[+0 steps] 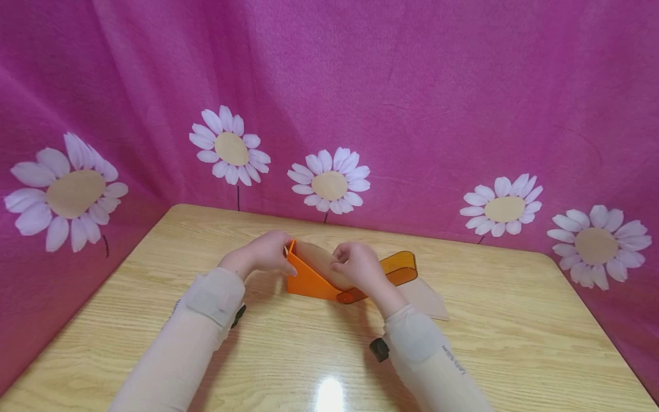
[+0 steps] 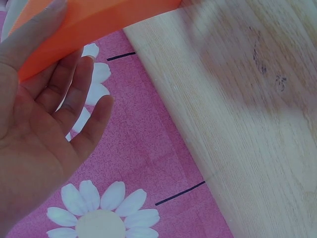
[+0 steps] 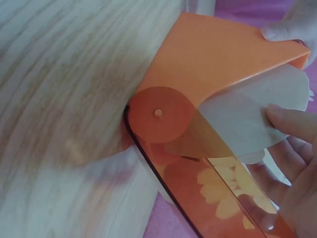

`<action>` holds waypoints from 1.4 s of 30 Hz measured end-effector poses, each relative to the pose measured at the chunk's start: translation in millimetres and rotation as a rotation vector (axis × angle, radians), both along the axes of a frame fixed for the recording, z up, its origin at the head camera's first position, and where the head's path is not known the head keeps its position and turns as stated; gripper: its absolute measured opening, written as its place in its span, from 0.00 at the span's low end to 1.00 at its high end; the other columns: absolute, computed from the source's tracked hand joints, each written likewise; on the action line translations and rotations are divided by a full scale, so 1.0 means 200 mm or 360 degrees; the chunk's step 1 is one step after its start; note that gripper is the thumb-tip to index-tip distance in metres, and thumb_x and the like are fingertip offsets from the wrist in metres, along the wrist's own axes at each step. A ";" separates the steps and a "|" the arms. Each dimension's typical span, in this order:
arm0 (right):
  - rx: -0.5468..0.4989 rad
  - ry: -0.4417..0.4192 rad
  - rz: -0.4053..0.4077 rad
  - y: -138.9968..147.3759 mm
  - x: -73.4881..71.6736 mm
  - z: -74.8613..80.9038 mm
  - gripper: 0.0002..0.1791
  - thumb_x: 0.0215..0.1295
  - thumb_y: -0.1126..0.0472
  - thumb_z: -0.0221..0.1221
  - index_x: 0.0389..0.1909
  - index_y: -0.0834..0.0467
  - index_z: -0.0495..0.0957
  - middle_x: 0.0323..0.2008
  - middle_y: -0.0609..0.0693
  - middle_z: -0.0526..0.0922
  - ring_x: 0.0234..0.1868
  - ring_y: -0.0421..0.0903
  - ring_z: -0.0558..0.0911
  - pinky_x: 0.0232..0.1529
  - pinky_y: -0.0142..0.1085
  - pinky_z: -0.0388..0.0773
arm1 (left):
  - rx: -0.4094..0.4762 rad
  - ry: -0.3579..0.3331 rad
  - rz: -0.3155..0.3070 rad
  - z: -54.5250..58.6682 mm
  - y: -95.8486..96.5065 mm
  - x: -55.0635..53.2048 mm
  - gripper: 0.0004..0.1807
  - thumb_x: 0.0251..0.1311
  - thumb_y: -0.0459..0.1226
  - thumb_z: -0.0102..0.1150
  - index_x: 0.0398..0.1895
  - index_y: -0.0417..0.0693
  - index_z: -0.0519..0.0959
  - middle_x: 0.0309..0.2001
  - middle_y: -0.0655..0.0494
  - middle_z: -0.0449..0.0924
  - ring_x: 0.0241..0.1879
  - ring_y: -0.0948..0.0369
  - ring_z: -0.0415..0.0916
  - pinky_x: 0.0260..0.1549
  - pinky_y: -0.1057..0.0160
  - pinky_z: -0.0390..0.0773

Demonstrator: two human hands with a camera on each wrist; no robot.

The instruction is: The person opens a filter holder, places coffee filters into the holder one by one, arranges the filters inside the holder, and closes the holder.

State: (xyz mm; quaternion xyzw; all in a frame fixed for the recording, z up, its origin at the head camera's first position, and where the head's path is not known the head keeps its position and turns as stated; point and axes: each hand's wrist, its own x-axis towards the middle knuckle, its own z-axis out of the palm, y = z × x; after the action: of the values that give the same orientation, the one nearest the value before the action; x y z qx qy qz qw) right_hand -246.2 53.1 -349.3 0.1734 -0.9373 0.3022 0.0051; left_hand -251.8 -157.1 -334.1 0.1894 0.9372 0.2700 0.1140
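An orange plastic holder (image 1: 309,282) with slanted sides stands on the table, its see-through amber lid (image 1: 403,268) swung open to the right on a round hinge. Brown paper with a rounded edge (image 3: 247,111), which looks like coffee filters, sits in the holder. My left hand (image 1: 264,252) grips the holder's tall left end, thumb on the near side and fingers behind. My right hand (image 1: 360,266) pinches the paper at its upper edge, thumb on one face and fingers on the other. How many sheets it holds cannot be seen.
A flat piece of brown paper (image 1: 424,300) lies on the wooden table (image 1: 288,355), to the right and partly behind the lid and right wrist. A pink cloth (image 1: 391,109) with printed daisies hangs round the table's back and sides.
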 end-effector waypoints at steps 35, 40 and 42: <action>0.0024 0.0100 -0.0175 0.23 0.04 0.26 0.11 0.61 0.53 0.59 0.35 0.57 0.81 0.37 0.52 0.85 0.39 0.50 0.81 0.43 0.44 0.75 | 0.0030 -0.0059 0.0049 0.01 0.01 0.01 0.16 0.45 0.33 0.70 0.38 0.40 0.77 0.34 0.51 0.78 0.33 0.57 0.71 0.40 0.61 0.75; -0.0044 0.0097 -0.0325 0.45 0.02 0.37 0.15 0.63 0.53 0.57 0.40 0.61 0.79 0.42 0.59 0.83 0.46 0.56 0.80 0.49 0.49 0.74 | 0.0020 -0.0054 0.0047 0.01 0.01 0.01 0.16 0.45 0.33 0.70 0.38 0.40 0.78 0.34 0.51 0.78 0.32 0.57 0.71 0.40 0.61 0.74; -0.0012 0.0065 -0.0368 0.53 0.01 0.38 0.16 0.64 0.53 0.56 0.42 0.62 0.78 0.43 0.61 0.82 0.46 0.57 0.79 0.48 0.49 0.74 | 0.0020 -0.0052 0.0037 0.01 0.01 0.01 0.16 0.45 0.33 0.70 0.38 0.40 0.78 0.34 0.51 0.78 0.32 0.57 0.71 0.40 0.61 0.74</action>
State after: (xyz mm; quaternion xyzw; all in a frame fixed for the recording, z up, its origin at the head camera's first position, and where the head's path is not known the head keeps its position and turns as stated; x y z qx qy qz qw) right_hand -243.5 158.9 -273.1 0.0704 -0.9496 0.2995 0.0598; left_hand -250.4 -154.6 -332.2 0.1748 0.9356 0.2803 0.1249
